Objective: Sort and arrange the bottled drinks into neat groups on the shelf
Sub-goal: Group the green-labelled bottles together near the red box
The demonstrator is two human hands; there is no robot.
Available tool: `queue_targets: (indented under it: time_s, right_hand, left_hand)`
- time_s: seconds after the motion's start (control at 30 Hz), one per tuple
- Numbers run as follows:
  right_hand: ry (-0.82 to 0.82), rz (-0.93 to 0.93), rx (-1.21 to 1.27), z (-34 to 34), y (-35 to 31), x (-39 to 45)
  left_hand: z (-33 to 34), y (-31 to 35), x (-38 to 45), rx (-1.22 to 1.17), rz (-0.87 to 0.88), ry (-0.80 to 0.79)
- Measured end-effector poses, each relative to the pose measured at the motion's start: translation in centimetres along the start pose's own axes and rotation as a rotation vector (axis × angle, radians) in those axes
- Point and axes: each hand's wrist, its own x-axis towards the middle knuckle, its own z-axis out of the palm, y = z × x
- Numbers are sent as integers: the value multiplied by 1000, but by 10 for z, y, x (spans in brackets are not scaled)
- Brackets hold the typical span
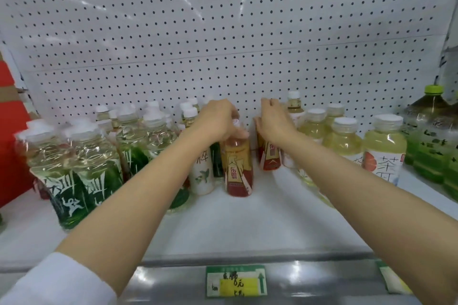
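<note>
reaching into the white shelf [260, 225] with both arms; left hand [218, 119] sits over the cap of a red-and-gold labelled bottle [238, 168] standing mid-shelf, fingers curled round its top, grasping it. cap mostly hidden under the hand, motion blur there. right hand [275, 120] is on a second red-labelled bottle [270, 156] just to the right; the wrist covers its upper half and the fingertips are hidden on the far side, so can't tell whether those fingers are clamped or only resting. green-labelled bottles [74, 176] grouped at left, front ones blurred, back rows only caps visible. pale yellow bottles [384, 153] grouped at right, partly behind the right forearm. big green-capped bottles [431, 136] cut off at the right edge. red object [12, 131] cut off at left, unidentifiable. price tag [236, 281] on the shelf lip, writing hard to read
</note>
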Motion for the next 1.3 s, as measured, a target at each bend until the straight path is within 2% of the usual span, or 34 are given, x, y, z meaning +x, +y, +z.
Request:
queue_targets:
  time_s: [0.17, 0.27, 0.4, 0.47, 0.57, 0.77, 1.0, 1.17, 1.23, 1.3]
  right_hand:
    - [-40, 55, -265, 20, -1, 28]
    - [-79, 103, -320, 18, -2, 42]
    - [-178, 234, -47, 20, -2, 48]
    - [-130, 240, 47, 21, 2, 45]
    - [-39, 170, 147, 21, 3, 32]
    - [-31, -1, 247, 11, -22, -16]
    - [11, -37, 227, -11, -32, -60]
    - [110, -94, 136, -12, -32, -74]
    - [121, -72, 98, -13, -30, -73]
    - [113, -53, 64, -15, -29, -68]
  left_hand:
    - [-20, -16, -27, 25, 1, -37]
    - [-24, -25, -31, 56, 24, -27]
    - [-21, -31, -27, 77, 66, -12]
    - [-11, -34, -24, 68, 105, 2]
    - [8, -39, -23, 58, 138, 75]
    - [23, -50, -27, -18, 191, 205]
    - [22, -49, -28, -8, 192, 218]
    - [23, -48, -32, 34, 196, 216]
    - [22, -53, -38, 58, 230, 305]
    - [11, -65, -47, 26, 294, 591]
